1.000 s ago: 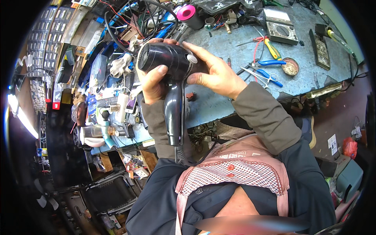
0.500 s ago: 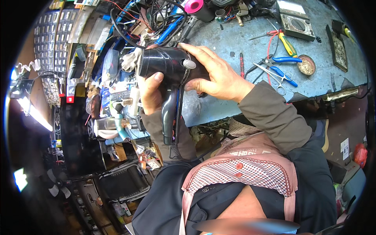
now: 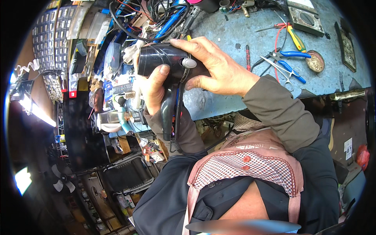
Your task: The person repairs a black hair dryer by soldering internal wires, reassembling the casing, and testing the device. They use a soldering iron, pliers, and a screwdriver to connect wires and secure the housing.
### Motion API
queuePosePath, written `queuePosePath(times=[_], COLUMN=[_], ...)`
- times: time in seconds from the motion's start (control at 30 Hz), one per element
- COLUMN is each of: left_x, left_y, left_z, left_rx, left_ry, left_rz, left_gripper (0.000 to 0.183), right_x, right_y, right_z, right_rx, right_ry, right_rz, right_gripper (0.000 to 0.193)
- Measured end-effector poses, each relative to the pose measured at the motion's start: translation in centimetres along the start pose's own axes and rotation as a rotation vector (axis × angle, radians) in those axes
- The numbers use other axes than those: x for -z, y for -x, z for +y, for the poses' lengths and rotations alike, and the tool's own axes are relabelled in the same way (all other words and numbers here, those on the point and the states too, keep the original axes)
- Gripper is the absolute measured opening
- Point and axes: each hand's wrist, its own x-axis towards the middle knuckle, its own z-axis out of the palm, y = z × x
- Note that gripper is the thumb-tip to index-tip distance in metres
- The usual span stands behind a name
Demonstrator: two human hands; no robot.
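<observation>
Between both hands I hold a black hair dryer [image 3: 156, 56] above the bench's near left edge. Its handle hangs down toward me, and a seam gapes along it, showing some coloured wiring inside. My left hand [image 3: 155, 88] grips the barrel from below, the thumb lying along its near side. Fingers of my right hand [image 3: 219, 70] wrap the dryer's rear end, thumb underneath and fingertips over the top. A grey oval button [image 3: 189, 63] sits on the casing between the hands. The tips of my left fingers are hidden behind the barrel.
On the blue bench [image 3: 219, 102] to the right lie blue-handled pliers [image 3: 291, 55], scissor-like forceps [image 3: 288, 74], screwdrivers, a round dish [image 3: 315, 61] and a multimeter [image 3: 305, 20]. Cables and tools [image 3: 164, 19] crowd the far left. Small-parts drawers [image 3: 53, 35] stand beyond.
The view has shifted slightly, so the bench things appear farther right. Both hands keep their hold on the dryer, and my right fingers have slid a little over its rear end.
</observation>
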Motion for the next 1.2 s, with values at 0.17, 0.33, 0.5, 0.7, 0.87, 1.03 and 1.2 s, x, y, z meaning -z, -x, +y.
queuePosePath(times=[0.17,0.33,0.5,0.7,0.87,1.03,1.2], left_x=[-0.2,-0.9,-1.2,-2.5,-1.4,0.3,-0.3], left_y=[0.2,0.9,1.7,2.2,2.0,2.1,2.3], left_z=[-0.2,1.6,4.3,5.0,4.3,4.3,4.6], left_rx=[0.012,-0.254,-0.060,-0.033,-0.108,-0.155,-0.197], left_ry=[0.058,-0.285,-0.613,-0.745,-0.740,-0.991,-0.908], left_rz=[0.005,0.070,-0.057,-0.031,-0.040,-0.038,-0.095], left_gripper=[0.062,0.104,0.125,0.106,0.101,0.105,0.116], right_x=[0.1,-0.2,-0.7,-1.2,-1.2,-1.2,-1.6], right_y=[-0.4,-0.7,-0.7,-0.8,-1.4,-2.1,-1.7], right_z=[0.3,1.0,1.5,1.9,1.9,2.4,2.2], right_rx=[-0.056,-0.049,-0.039,-0.036,-0.025,-0.074,-0.092], right_ry=[-0.176,-0.307,-0.284,-0.277,-0.368,-0.592,-0.410], right_rz=[-0.032,-0.036,-0.019,0.003,-0.024,-0.125,-0.079], right_gripper=[0.096,0.090,0.088,0.091,0.091,0.071,0.063])
